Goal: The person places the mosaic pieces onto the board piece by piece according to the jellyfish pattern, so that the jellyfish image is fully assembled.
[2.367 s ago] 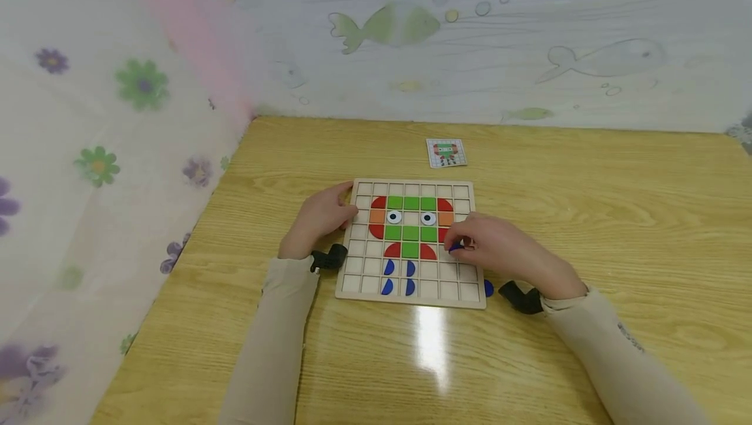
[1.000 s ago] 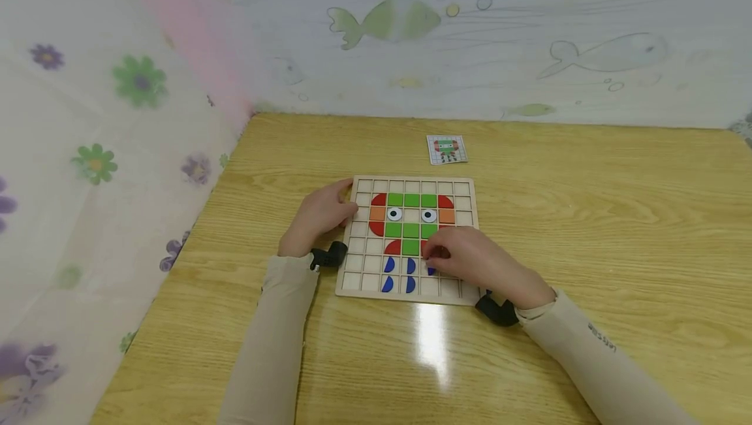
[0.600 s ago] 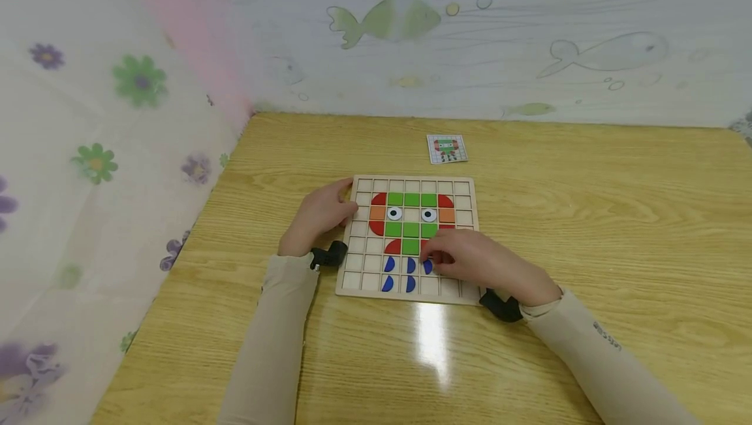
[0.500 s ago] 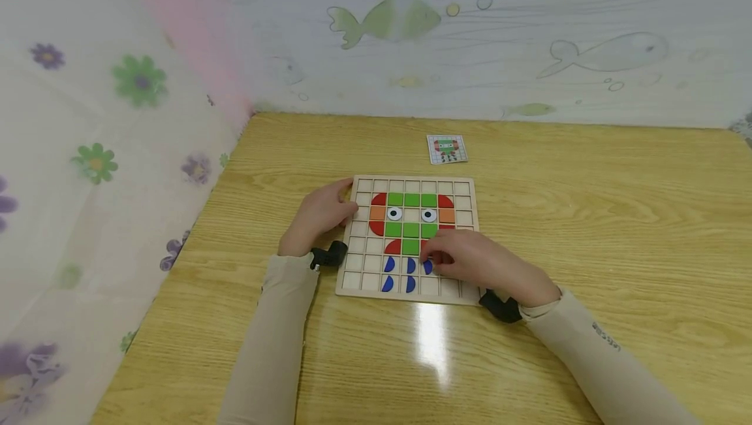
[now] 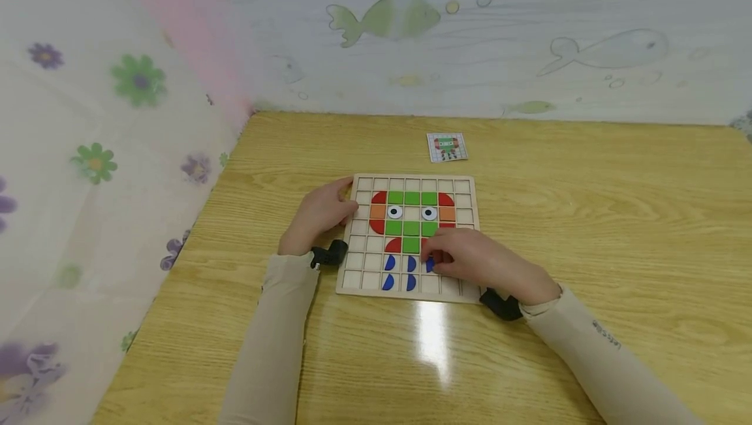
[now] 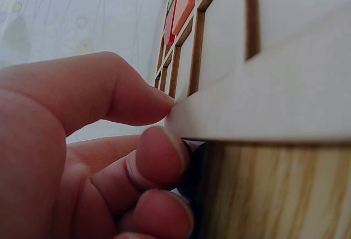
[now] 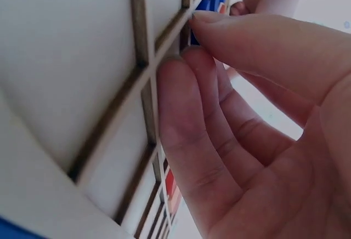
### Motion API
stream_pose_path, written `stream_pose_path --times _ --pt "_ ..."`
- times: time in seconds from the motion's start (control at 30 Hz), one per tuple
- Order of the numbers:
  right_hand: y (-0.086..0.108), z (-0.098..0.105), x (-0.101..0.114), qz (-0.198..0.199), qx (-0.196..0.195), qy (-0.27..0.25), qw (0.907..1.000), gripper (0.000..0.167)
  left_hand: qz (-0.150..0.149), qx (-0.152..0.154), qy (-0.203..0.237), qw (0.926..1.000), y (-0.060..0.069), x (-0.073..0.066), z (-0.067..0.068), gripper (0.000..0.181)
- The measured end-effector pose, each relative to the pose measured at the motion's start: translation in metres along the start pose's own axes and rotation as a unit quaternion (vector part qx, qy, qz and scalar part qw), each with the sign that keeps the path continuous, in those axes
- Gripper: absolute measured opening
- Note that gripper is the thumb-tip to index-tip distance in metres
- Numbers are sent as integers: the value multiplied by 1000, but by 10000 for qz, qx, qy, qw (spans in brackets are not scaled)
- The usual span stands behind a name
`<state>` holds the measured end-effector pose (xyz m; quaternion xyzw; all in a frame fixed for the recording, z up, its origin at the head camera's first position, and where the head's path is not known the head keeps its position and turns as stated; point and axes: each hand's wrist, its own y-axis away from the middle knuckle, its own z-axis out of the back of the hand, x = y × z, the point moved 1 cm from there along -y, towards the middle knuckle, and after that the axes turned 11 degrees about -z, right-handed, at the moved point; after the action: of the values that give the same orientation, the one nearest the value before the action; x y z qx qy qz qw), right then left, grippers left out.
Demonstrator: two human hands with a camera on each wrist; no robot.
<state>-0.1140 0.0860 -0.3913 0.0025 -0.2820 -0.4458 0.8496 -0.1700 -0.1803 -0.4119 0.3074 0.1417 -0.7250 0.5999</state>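
A wooden grid board lies on the table, bearing a figure of red, orange, green and blue pieces with two round eyes. My left hand holds its left edge; in the left wrist view the thumb touches the rim and curled fingers sit against the side. In the sixth row my right hand pinches a blue half-circle piece in a cell, under a partly covered red piece. Fingers and thumb hide much of that piece, as the right wrist view also shows. Several blue half-circles sit in cells to its left.
Behind the board lies a small card printed with a similar figure on a grid. A bit of blue shows beyond the board's rim in the right wrist view. Black wrist mounts sit beside both hands. Patterned walls border the table.
My right hand has moved left and slightly down from the board's right side, bringing the blue half-circle into a sixth-row cell. Lately it barely shifts. The left hand has stayed on the board's edge.
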Motion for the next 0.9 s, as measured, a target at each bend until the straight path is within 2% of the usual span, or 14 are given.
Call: stream_pose_path --times 0.2,0.53,0.9 --pt "7 11 -6 -136 -99 -24 9999 19 -56 -20 16 10000 -2 0 1 65" --pt "24 21 -28 -428 -309 -154 9985 5 -10 9 74 10000 0 -1 1 64" --pt "48 20 -48 -784 238 -195 9964 14 -17 7 70 10000 -1 -1 1 64"
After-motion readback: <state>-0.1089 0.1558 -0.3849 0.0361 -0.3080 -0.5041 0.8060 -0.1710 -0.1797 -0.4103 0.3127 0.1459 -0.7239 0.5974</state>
